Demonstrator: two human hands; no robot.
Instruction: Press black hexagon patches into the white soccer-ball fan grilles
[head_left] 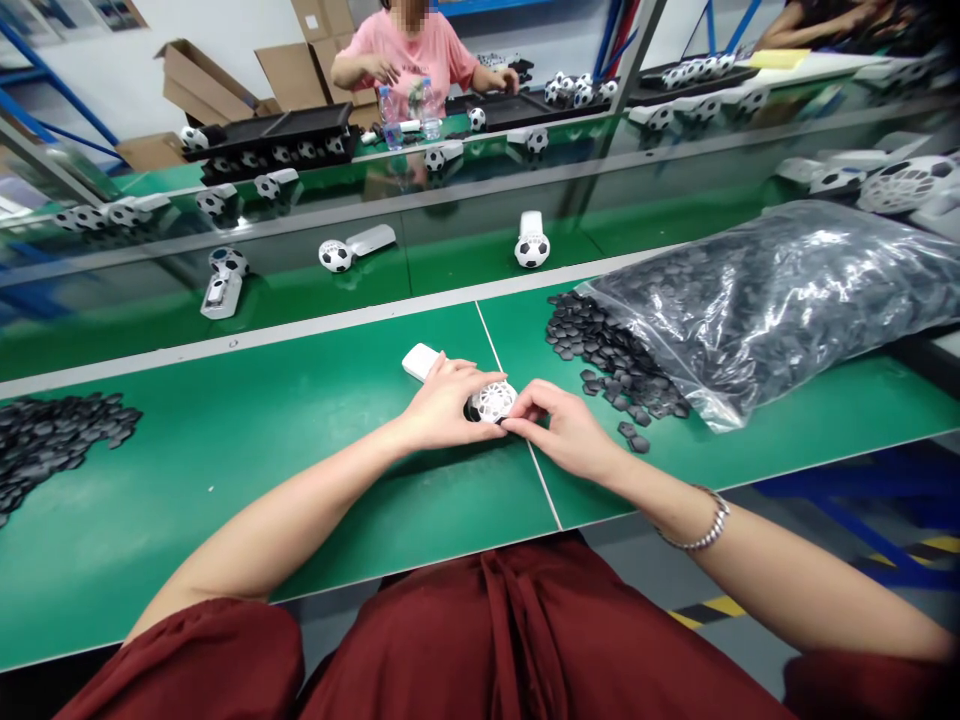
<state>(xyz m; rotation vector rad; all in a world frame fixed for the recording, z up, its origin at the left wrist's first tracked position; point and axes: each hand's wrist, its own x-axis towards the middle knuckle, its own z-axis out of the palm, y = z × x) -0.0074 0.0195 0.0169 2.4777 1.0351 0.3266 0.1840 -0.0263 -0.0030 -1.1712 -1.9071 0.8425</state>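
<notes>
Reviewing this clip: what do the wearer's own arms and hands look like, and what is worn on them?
Both forearms are bare, with no gloves on the left hand or the right hand. The right wrist carries a silver beaded bracelet. Dark red sleeves show at the upper arms, matching the dark red garment over the lap.

- A clear plastic bag (780,290) of small black pieces lies on the right of the green surface (225,450), its mouth spilling a heap (600,350) toward the middle.
- A second pile of black pieces (52,435) sits at the far left.
- On the conveyor belt (465,262) beyond lie football-patterned fans (532,243), well apart.
- Black trays (277,128) and two water bottles (409,112) stand farther back, before a person in a pink shirt (411,50).
- Cardboard boxes (202,75) rest against the far wall.
</notes>
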